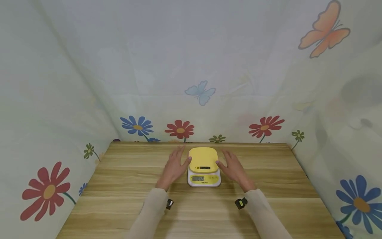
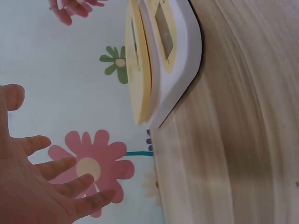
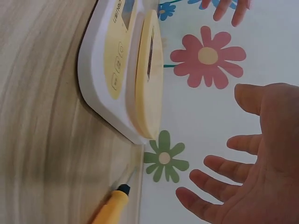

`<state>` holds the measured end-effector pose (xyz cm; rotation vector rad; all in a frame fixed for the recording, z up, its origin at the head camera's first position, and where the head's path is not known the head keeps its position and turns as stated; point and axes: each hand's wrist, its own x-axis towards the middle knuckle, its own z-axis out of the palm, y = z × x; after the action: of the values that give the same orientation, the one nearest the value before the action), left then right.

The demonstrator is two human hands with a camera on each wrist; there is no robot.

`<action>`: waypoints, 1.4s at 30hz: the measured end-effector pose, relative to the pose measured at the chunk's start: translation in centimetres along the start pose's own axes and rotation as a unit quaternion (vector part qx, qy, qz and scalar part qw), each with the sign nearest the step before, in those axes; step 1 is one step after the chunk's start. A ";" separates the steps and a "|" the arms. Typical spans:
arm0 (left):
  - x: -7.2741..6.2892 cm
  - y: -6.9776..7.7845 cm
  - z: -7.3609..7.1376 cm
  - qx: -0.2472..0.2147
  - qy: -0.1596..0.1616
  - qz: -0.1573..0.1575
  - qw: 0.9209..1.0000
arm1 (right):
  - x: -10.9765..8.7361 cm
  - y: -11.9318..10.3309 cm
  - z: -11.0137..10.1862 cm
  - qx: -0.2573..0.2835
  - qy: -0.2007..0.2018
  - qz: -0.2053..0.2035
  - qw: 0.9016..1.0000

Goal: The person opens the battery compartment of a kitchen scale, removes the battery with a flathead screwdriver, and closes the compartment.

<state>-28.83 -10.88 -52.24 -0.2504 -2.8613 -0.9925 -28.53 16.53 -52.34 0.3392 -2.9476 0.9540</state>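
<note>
A kitchen scale [image 1: 203,158] with a yellow platform and white base sits on the wooden table; its small display [image 1: 198,178] seems to read 1342. On its left side is my left hand [image 1: 174,167], fingers spread and holding nothing. My right hand [image 1: 234,169] mirrors it on the other side, its fingers also extended around no object. In the wrist views both palms appear raised above the tabletop, apart from the scale. A screwdriver [image 3: 113,207] with a yellow-orange handle lies near the right hand in the right wrist view; the head view does not clearly show it.
The wooden table [image 1: 128,186] ends at a back edge against a pale curtain [image 1: 167,66] printed with flowers and butterflies. More of this cloth hangs at the left and right. Dark bands with small devices [image 1: 241,203] are worn on both wrists.
</note>
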 end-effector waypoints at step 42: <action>1.5 -2.6 5.0 -0.090 -0.043 -0.089 0.991 | 1.6 1.2 4.7 0.046 -0.024 0.098 0.994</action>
<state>-30.96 -9.61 -57.45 -0.0531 -2.9142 -1.3062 -30.12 14.43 -56.73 0.0769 -3.0317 1.1196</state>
